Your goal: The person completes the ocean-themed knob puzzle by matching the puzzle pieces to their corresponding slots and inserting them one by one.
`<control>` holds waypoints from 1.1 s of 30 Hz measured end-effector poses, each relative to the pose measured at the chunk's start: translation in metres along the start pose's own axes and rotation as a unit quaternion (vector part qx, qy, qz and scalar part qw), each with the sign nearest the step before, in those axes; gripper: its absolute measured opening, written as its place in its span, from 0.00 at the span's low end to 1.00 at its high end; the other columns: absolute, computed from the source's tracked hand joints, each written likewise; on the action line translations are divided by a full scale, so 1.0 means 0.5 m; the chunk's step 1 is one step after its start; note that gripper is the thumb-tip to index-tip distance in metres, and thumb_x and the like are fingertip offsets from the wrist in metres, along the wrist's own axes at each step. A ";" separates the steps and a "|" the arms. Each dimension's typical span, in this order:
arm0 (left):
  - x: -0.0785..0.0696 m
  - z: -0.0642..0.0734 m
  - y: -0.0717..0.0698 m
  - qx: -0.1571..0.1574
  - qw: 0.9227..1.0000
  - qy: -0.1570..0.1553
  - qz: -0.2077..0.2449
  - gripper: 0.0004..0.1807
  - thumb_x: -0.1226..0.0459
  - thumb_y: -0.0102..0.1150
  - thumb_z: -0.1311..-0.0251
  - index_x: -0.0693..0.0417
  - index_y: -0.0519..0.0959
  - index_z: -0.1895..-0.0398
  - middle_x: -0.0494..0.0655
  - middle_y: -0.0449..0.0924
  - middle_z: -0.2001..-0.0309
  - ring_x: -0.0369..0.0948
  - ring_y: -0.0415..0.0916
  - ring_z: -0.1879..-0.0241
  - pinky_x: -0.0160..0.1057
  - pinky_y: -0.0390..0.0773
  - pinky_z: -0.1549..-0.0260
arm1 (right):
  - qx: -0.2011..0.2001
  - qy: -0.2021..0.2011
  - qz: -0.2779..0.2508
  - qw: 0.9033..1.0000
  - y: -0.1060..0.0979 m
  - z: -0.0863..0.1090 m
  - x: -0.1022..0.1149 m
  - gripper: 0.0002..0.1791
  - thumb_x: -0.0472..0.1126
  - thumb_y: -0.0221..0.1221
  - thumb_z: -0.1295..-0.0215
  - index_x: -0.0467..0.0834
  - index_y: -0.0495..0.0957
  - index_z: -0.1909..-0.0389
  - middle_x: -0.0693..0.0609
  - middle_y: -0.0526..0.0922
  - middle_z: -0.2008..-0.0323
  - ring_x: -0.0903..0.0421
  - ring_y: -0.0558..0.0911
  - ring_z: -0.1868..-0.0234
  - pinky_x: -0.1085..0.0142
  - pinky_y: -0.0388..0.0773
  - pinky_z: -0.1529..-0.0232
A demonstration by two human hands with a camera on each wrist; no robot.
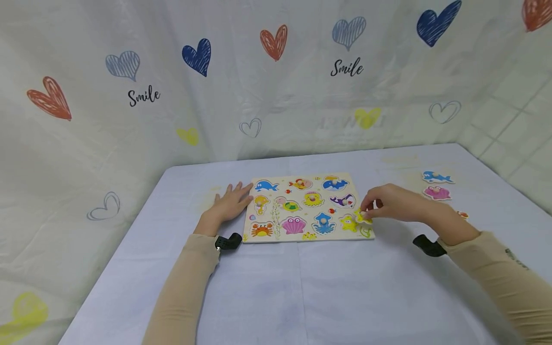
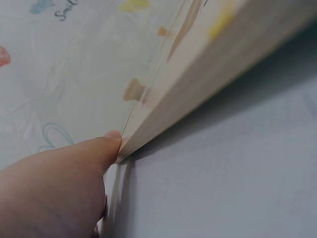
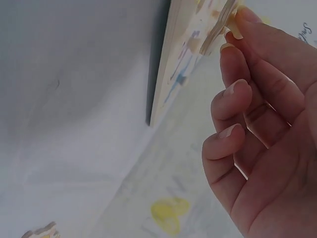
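From the head view, the L hand (image 1: pixel 230 203) lies spread on the L edge of the puzzle board (image 1: pixel 280 239), fingers straight, gripping nothing; the R hand (image 1: pixel 390 205) pinches a yellow star pc (image 1: pixel 362 217) over the board's R side, right by the star slot (image 1: pixel 348 223). The board's the only container — its slots seem to hold most pcs, e.g. the squid (image 1: pixel 323 223), octopus (image 1: pixel 312 199) and orca (image 1: pixel 343 201). The whale slot (image 1: pixel 266 186), shell slot (image 1: pixel 293 225) and crab slot (image 1: pixel 262 229) look flat, prob. just printed. On the worktop (image 1: pixel 267 287), far R, lie a blue whale pc (image 1: pixel 437 178), a pink shell pc (image 1: pixel 437 193) and an orange-red pc (image 1: pixel 463 215), part hidden. So I'd reckon well over half done — star in hand, approx. 3 others left. L wrist view: thumb against the board's edge, a couple of knobs (image 2: pixel 132 90) sticking up, so presumably pcs seated there. R wrist view: thumb + index pinch the star pc, seen edge-on; other fingers loosely curled, board just beyond, bit of a loose pc (image 3: pixel 42 232) bottom L.
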State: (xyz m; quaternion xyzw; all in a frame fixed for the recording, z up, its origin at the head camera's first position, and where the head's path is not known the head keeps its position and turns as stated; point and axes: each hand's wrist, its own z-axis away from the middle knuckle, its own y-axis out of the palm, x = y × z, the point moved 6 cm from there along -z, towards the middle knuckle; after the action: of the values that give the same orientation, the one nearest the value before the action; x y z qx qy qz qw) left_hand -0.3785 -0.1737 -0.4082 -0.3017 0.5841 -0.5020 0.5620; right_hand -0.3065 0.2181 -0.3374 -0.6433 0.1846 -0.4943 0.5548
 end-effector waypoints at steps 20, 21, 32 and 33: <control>-0.001 -0.002 -0.001 -0.001 1.000 -0.001 0.004 0.35 0.43 0.36 0.20 0.40 0.49 0.16 0.55 0.38 0.17 0.61 0.28 0.20 0.73 0.31 0.31 | 0.025 -0.018 0.003 1.000 0.034 -0.032 0.028 0.04 0.44 0.71 0.36 0.49 0.87 0.63 0.58 0.78 0.72 0.57 0.74 0.67 0.65 0.72 0.67; -0.001 -0.002 0.000 0.000 1.000 -0.001 0.004 0.35 0.43 0.36 0.20 0.40 0.49 0.16 0.55 0.38 0.17 0.61 0.28 0.20 0.73 0.31 0.31 | 0.028 -0.016 0.004 0.999 0.036 -0.034 0.027 0.04 0.44 0.71 0.36 0.49 0.87 0.63 0.58 0.78 0.72 0.57 0.74 0.67 0.65 0.72 0.67; -0.001 0.000 0.000 0.002 1.000 -0.005 0.006 0.35 0.43 0.37 0.20 0.39 0.49 0.16 0.54 0.38 0.17 0.60 0.27 0.20 0.72 0.30 0.30 | 0.034 -0.008 0.004 0.999 0.046 -0.039 0.035 0.05 0.42 0.71 0.35 0.48 0.88 0.62 0.57 0.78 0.71 0.57 0.75 0.66 0.66 0.74 0.67; 0.000 0.000 0.000 0.002 1.000 -0.005 0.006 0.35 0.43 0.37 0.20 0.39 0.49 0.16 0.54 0.38 0.17 0.60 0.27 0.20 0.72 0.30 0.30 | 0.034 -0.007 0.003 0.999 0.046 -0.040 0.036 0.05 0.43 0.71 0.35 0.48 0.88 0.62 0.57 0.78 0.71 0.57 0.75 0.66 0.66 0.74 0.67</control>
State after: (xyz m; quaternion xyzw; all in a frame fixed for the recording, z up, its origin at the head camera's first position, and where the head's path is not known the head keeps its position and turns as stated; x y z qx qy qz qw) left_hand -0.3785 -0.1734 -0.4083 -0.2999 0.5818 -0.4982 0.5687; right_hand -0.3083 0.1863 -0.3524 -0.6265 0.1662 -0.4942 0.5793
